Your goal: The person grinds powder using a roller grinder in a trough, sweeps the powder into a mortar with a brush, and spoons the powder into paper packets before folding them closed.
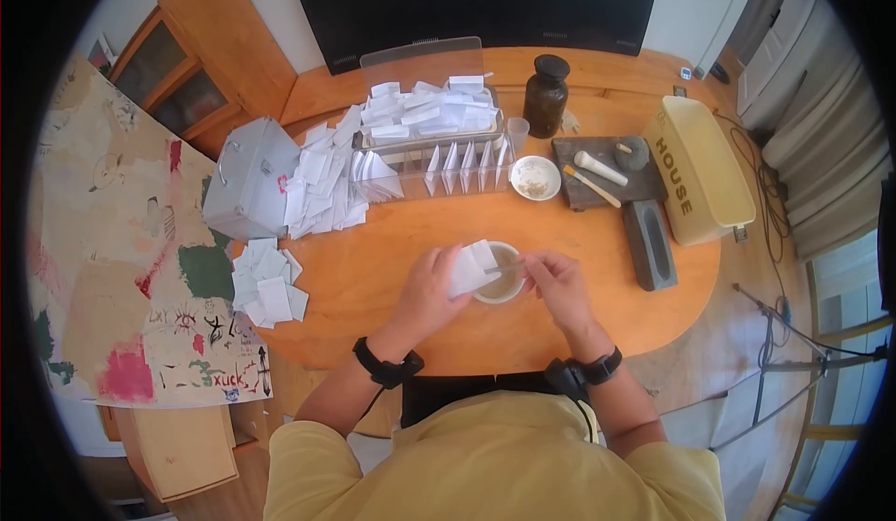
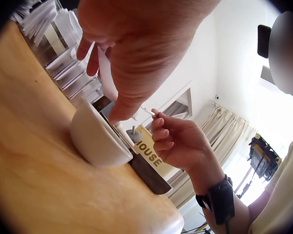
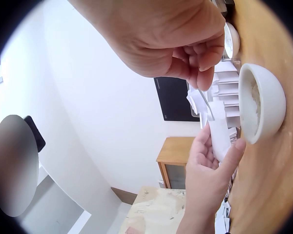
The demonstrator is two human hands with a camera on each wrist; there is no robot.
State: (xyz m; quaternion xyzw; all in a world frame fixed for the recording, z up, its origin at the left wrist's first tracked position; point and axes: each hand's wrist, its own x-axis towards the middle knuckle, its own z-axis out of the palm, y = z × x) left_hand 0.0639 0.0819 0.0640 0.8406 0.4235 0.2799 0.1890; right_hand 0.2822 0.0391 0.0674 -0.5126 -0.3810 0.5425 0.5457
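My left hand (image 1: 431,289) holds a small folded white paper packet (image 3: 218,134) between thumb and fingers, at the left side of a white bowl (image 3: 274,105). Pale powder lies inside that bowl, which stands on the table in front of me. Across the bowl, my right hand (image 1: 557,288) pinches a thin metallic stick-like tool (image 3: 205,101) by one end. In the right wrist view its other end reaches the open top of the packet. Both hands are raised over the bowl's rim in the left wrist view.
Behind lies a clear box (image 1: 429,161) of folded papers, beside a silver case (image 1: 250,180) and loose paper packets (image 1: 271,288). A brown jar (image 1: 546,101), a small dish (image 1: 535,177), a dark board (image 1: 583,194), a grinding trough (image 1: 649,250) and a yellow bin (image 1: 719,194) stand rightward.
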